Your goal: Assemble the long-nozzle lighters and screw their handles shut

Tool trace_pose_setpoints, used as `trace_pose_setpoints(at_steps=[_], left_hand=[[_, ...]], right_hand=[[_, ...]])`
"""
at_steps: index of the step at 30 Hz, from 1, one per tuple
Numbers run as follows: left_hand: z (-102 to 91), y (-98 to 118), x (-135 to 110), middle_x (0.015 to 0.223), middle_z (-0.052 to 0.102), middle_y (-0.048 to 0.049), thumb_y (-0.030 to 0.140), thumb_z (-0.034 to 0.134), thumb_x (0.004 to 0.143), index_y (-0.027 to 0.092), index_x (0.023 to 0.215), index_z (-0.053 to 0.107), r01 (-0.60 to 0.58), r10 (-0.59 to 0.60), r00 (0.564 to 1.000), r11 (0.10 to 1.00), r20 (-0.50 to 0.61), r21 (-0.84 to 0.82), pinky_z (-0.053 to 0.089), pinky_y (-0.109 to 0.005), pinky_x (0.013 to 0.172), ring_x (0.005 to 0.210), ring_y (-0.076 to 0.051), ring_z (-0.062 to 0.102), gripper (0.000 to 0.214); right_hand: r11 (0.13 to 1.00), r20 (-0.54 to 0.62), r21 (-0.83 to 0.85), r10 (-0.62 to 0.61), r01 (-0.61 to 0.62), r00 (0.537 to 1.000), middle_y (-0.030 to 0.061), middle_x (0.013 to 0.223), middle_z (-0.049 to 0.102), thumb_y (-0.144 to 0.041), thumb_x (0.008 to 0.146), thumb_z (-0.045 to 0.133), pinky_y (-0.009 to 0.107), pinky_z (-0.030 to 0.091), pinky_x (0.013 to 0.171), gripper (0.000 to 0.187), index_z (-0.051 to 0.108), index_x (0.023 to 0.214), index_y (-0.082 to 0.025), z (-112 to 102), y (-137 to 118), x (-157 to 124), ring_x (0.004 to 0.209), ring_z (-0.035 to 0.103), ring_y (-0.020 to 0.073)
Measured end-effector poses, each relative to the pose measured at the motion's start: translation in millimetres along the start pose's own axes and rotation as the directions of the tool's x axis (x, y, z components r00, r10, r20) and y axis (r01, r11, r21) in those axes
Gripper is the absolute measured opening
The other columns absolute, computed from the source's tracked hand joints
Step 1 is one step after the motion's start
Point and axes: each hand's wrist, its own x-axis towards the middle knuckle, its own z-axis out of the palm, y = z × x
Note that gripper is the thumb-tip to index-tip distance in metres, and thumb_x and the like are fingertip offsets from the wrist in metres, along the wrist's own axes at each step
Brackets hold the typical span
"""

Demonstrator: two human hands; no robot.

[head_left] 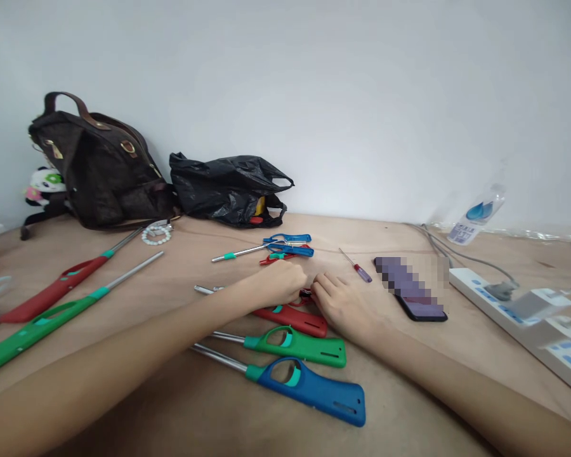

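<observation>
My left hand is curled into a fist, its fingertips hidden, close beside my right hand. The fingers of my right hand bend inward over a small red and dark piece that shows between both hands; its kind is hidden. Just below lies a red gas lighter, partly covered by my left wrist. Nearer to me are a green gas lighter and a blue gas lighter with metal tubes pointing left. Beyond my hands lie an opened blue lighter casing with a metal tube and small red parts.
A screwdriver and a phone lie right of my hands. Farther right are a power strip and a bottle. At left rest a long red lighter and green lighter, before a backpack and black plastic bag.
</observation>
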Motion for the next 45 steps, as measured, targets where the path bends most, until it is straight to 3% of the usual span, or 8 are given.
trace_pose_setpoints(at_steps=[4,12,18,27,31,36,39,45], left_hand=[[4.0,-3,-5,0.067,0.065,-0.0082,0.012,0.059,0.084,0.011,0.070,0.065,0.007,-0.010,0.999,0.998,-0.042,-0.063,0.039,-0.026,0.051,0.061,-0.021,0.062,0.015],[27.2,-12,-7,0.077,0.063,-0.0045,0.010,0.049,0.090,0.013,0.076,0.063,-0.067,-0.020,0.976,0.919,-0.216,-0.390,0.042,-0.022,0.062,0.071,-0.016,0.060,0.020],[30.9,-13,-7,0.077,0.064,-0.0042,0.005,0.051,0.084,0.013,0.075,0.064,-0.059,-0.062,0.968,0.884,-0.243,-0.463,0.041,-0.022,0.060,0.069,-0.015,0.059,0.017],[30.1,-17,-1,0.074,0.066,-0.0019,0.005,0.064,0.076,0.013,0.072,0.065,0.021,-0.160,0.971,0.795,-0.178,-0.606,0.043,-0.021,0.063,0.070,-0.015,0.061,0.008],[27.6,-25,-4,0.070,0.066,-0.0019,0.016,0.069,0.077,0.011,0.076,0.068,0.105,-0.216,0.975,0.660,-0.053,-0.744,0.040,-0.020,0.055,0.064,-0.015,0.059,0.006],[18.4,-37,-16,0.077,0.070,-0.0060,0.019,0.064,0.080,0.009,0.086,0.071,0.110,-0.167,0.986,0.538,0.022,-0.836,0.045,-0.022,0.061,0.070,-0.016,0.063,0.014],[12.8,-37,-21,0.075,0.070,-0.0052,0.013,0.066,0.075,0.009,0.085,0.071,0.095,-0.134,0.991,0.570,0.022,-0.816,0.045,-0.021,0.059,0.067,-0.015,0.062,0.013],[8.8,-30,-21,0.076,0.071,-0.0040,0.000,0.056,0.075,0.012,0.081,0.071,-0.044,-0.040,0.991,0.799,-0.127,-0.599,0.044,-0.019,0.063,0.070,-0.014,0.063,0.020]], right_hand=[[1.000,-0.014,0.014,0.007,-0.006,1.000,0.0090,0.079,0.058,-0.004,0.092,0.040,0.033,0.043,0.063,0.024,0.059,0.080,-0.013,-3,0,1,0.070,0.050,0.0209],[1.000,-0.024,0.012,-0.004,0.004,1.000,0.0099,0.082,0.059,-0.006,0.093,0.039,0.033,0.044,0.064,0.023,0.061,0.087,-0.011,-4,-1,1,0.073,0.052,0.0214],[1.000,0.006,-0.014,-0.017,0.017,1.000,0.0103,0.084,0.060,-0.005,0.093,0.039,0.033,0.045,0.064,0.024,0.062,0.086,-0.010,-6,-1,1,0.073,0.052,0.0216],[0.999,-0.024,0.022,0.037,-0.036,0.999,0.0104,0.084,0.059,-0.009,0.095,0.039,0.034,0.045,0.066,0.024,0.062,0.088,-0.011,2,-2,-2,0.075,0.053,0.0220],[0.996,-0.017,0.065,0.062,-0.060,0.998,0.0087,0.083,0.059,-0.012,0.095,0.041,0.032,0.044,0.066,0.022,0.061,0.085,-0.013,0,-2,-1,0.076,0.053,0.0212],[0.997,-0.024,0.041,0.070,-0.069,0.997,0.0075,0.081,0.059,-0.011,0.094,0.044,0.031,0.042,0.065,0.020,0.059,0.081,-0.014,-3,-3,0,0.071,0.053,0.0198],[0.997,-0.031,0.034,0.066,-0.065,0.997,0.0075,0.082,0.059,-0.010,0.093,0.044,0.032,0.042,0.065,0.019,0.059,0.081,-0.014,-3,-4,0,0.071,0.053,0.0201],[0.997,-0.015,0.030,0.068,-0.068,0.998,0.0076,0.081,0.060,-0.008,0.093,0.044,0.031,0.042,0.065,0.020,0.059,0.080,-0.014,-3,-3,0,0.070,0.052,0.0197]])
